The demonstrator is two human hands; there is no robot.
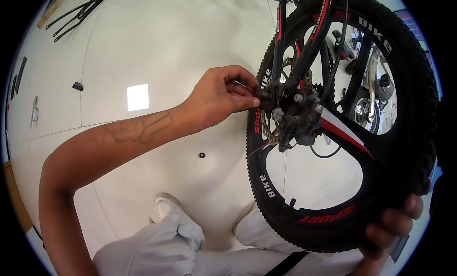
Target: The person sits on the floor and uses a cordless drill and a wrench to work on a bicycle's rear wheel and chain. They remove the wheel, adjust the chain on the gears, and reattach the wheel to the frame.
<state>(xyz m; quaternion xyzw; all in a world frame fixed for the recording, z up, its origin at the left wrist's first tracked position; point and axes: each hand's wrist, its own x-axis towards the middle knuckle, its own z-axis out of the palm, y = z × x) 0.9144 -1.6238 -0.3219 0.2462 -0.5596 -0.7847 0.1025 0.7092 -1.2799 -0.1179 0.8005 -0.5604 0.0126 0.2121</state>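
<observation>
The left grip [221, 96] pinches an indistinct dark part [265, 99].

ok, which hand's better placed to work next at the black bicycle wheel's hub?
Left hand, probably: its thumb and fingers pinch a dark cylindrical part there. The right hand is low on the black knobbly rubber tyre.

There is one big wheel [342, 133], with two hands at it: one left hand [223, 97] and one right hand [395, 223]. Left of the wheel, on the floor [162, 47], are one little black ring [200, 155], one small black block [77, 86] and one thin silver piece [34, 109]. One pale shoe [166, 205] shows clearly, also left of the wheel.
</observation>
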